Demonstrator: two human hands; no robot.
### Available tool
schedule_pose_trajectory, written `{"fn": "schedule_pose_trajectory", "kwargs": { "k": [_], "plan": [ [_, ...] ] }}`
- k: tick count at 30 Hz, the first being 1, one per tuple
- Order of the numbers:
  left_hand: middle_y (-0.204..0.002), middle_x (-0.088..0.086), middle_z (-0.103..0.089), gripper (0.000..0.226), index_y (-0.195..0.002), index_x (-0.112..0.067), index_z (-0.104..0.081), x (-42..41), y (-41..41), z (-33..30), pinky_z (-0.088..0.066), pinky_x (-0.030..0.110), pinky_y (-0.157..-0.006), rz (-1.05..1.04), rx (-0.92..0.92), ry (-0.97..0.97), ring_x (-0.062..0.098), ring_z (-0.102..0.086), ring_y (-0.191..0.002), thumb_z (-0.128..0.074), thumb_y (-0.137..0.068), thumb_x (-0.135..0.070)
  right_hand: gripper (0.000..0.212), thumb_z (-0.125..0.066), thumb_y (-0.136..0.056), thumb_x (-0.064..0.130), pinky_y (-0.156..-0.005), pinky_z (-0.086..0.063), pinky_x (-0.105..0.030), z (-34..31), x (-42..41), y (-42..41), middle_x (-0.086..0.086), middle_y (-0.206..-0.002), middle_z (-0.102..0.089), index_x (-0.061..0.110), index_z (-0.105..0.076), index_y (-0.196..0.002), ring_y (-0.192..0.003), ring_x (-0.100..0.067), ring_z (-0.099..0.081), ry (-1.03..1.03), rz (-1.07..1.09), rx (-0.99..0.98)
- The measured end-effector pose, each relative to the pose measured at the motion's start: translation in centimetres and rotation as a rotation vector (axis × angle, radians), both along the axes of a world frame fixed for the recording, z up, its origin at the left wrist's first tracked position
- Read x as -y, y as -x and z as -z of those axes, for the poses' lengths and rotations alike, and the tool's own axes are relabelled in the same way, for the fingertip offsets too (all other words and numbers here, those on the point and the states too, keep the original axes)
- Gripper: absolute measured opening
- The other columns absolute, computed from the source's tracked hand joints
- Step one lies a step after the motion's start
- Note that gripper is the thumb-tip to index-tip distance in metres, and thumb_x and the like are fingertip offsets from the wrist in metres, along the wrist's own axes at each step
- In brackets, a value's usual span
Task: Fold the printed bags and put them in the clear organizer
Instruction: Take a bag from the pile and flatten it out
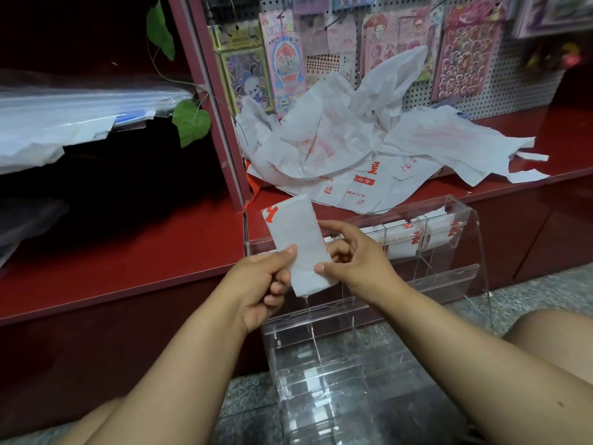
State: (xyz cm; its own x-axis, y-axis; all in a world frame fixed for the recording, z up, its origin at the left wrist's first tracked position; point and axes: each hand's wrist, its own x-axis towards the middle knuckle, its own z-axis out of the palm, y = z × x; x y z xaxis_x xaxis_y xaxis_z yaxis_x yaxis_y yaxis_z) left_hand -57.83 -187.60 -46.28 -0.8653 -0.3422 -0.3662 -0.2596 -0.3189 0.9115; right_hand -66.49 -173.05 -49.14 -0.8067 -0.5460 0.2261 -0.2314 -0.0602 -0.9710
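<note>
While the left hand (pixel 261 284) and right hand (pixel 353 258) pinch the folded bag (pixel 296 242) above the clear organizer (pixel 462 252), slippery plastic may spring open; filled slots at two o'clock seem tight.

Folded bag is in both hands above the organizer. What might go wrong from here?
1. The folded bag is only pinched at its lower end by the left hand and right hand; the free top could spring open.
2. The clear organizer has narrow slots, some already filled with folded bags, so it may snag going in.
3. The loose bag pile sits near the shelf edge and could slide down.
</note>
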Motion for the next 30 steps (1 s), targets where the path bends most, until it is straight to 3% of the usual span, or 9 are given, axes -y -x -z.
{"fn": "schedule_pose_trajectory", "kwargs": {
  "k": [3,6,8,11,17,21,24,27,30],
  "plan": [
    [-0.047,-0.002,-0.052,0.022,-0.072,-0.012,-0.055,-0.3,0.0,-0.3,-0.022,0.009,-0.031,-0.057,-0.053,-0.042,0.000,-0.037,-0.032,-0.064,-0.091,-0.019,0.053,-0.073,-0.075,-0.004,-0.065,-0.047,-0.017,0.1,0.1,-0.3,0.006,-0.068,-0.062,0.036,-0.056,-0.104,-0.065,-0.007,-0.056,-0.069,0.009,-0.031],
    [-0.051,0.000,-0.062,0.017,-0.080,-0.009,-0.059,-0.4,0.0,-0.1,-0.029,0.011,-0.031,-0.083,-0.096,0.065,0.001,-0.046,-0.034,-0.062,-0.093,-0.020,0.029,-0.078,-0.077,0.018,-0.056,-0.040,-0.017,0.1,0.2,-0.1,0.008,-0.061,-0.050,0.032,-0.062,-0.096,-0.053,-0.002,-0.046,-0.163,0.087,-0.070],
    [-0.057,0.003,-0.067,0.016,-0.081,-0.009,-0.061,-0.5,0.0,0.2,-0.033,0.012,-0.034,-0.086,-0.123,0.120,0.003,-0.051,-0.038,-0.063,-0.093,-0.020,0.018,-0.075,-0.081,0.026,-0.048,-0.034,-0.017,-0.2,0.2,0.0,0.005,-0.052,-0.045,0.021,-0.066,-0.095,-0.045,-0.004,-0.040,-0.116,0.078,0.026],
    [-0.064,0.005,-0.070,0.012,-0.085,-0.007,-0.065,-0.6,0.0,0.6,-0.039,0.013,-0.037,-0.054,-0.127,0.167,0.005,-0.057,-0.044,-0.063,-0.093,-0.016,0.013,-0.066,-0.088,0.024,-0.042,-0.037,-0.019,-0.5,0.3,-0.3,-0.002,-0.049,-0.054,0.011,-0.064,-0.089,-0.042,-0.010,-0.047,0.020,-0.038,0.231],
    [-0.081,0.008,-0.074,0.016,-0.091,-0.001,-0.071,0.0,0.1,1.4,-0.055,0.019,-0.059,-0.046,-0.178,0.176,0.011,-0.068,-0.070,-0.065,-0.091,-0.016,0.014,-0.063,-0.088,0.005,-0.052,-0.052,-0.018,0.4,0.7,0.0,-0.007,-0.060,-0.068,0.006,-0.061,-0.075,-0.052,-0.012,-0.062,0.103,-0.048,0.332],
    [-0.071,0.004,-0.073,0.016,-0.078,-0.001,-0.071,-0.3,0.5,2.1,-0.055,0.018,-0.060,-0.126,-0.227,0.234,0.008,-0.066,-0.063,-0.065,-0.090,-0.011,0.020,-0.065,-0.087,0.005,-0.056,-0.053,-0.019,0.8,0.8,0.3,0.001,-0.052,-0.061,0.005,-0.057,-0.068,-0.049,-0.008,-0.058,0.127,-0.015,0.357],
    [-0.068,0.011,-0.070,0.023,-0.068,-0.003,-0.074,-0.5,0.8,3.1,-0.051,0.031,-0.072,-0.107,-0.229,0.407,0.015,-0.060,-0.065,-0.070,-0.087,-0.014,0.014,-0.069,-0.086,0.012,-0.057,-0.049,-0.021,1.2,1.0,0.5,0.005,-0.059,-0.063,0.008,-0.056,-0.083,-0.051,-0.004,-0.058,0.173,0.078,0.399],
    [-0.075,0.024,-0.070,0.026,-0.070,-0.002,-0.073,-0.8,0.9,3.5,-0.054,0.047,-0.080,-0.049,-0.219,0.485,0.020,-0.059,-0.070,-0.076,-0.082,-0.024,0.029,-0.071,-0.081,0.002,-0.069,-0.056,-0.030,1.4,0.9,0.8,-0.016,-0.093,-0.070,0.003,-0.057,-0.107,-0.074,-0.020,-0.068,0.232,0.136,0.508],
    [-0.078,0.005,-0.073,0.013,-0.092,-0.010,-0.066,-1.0,1.0,3.4,-0.056,0.040,-0.080,-0.132,-0.218,0.379,0.020,-0.066,-0.075,-0.076,-0.083,-0.012,0.024,-0.069,-0.080,-0.006,-0.072,-0.056,-0.030,1.6,0.7,0.9,-0.009,-0.081,-0.069,0.008,-0.059,-0.098,-0.071,-0.019,-0.067,0.178,0.111,0.463]
  ]
}}
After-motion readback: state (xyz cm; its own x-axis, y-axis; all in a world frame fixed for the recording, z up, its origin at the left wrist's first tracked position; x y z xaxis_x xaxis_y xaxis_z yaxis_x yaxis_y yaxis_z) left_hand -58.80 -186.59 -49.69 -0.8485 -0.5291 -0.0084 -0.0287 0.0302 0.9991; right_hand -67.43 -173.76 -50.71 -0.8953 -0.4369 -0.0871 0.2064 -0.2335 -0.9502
